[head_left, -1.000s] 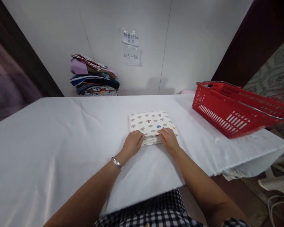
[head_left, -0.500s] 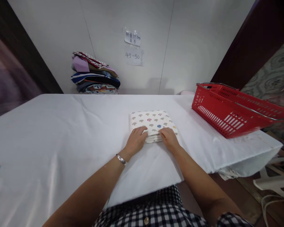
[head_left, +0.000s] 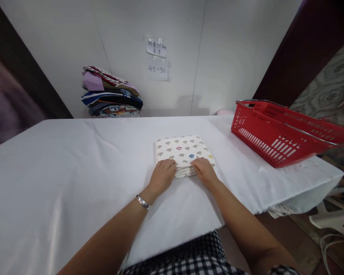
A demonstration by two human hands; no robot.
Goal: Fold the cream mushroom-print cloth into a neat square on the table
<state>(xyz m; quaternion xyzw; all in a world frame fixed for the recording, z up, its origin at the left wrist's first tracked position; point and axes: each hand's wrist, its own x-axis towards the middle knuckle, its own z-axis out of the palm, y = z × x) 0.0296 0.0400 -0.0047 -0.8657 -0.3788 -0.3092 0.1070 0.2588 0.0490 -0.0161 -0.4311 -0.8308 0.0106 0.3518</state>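
Note:
A folded white cloth (head_left: 183,147) with grey, red, blue and yellow mushroom prints lies flat on the table, its layered edge facing me. My left hand (head_left: 163,175), below a silver bracelet on the wrist, grips the near left part of that edge, fingers on top. At the near right part, my right hand (head_left: 204,170) pinches the edge between thumb and fingers. The undersides of both grips are hidden.
A red plastic basket (head_left: 263,133) with metal handles stands on the right of the white-covered table (head_left: 88,183). Behind the table's far edge rises a stack of folded fabrics (head_left: 111,93). Two paper notes (head_left: 158,69) are on the wall. A white chair (head_left: 332,219) is at lower right.
The view has shifted slightly. Both hands stay at the near edge of the folded cloth, with their grips much the same.

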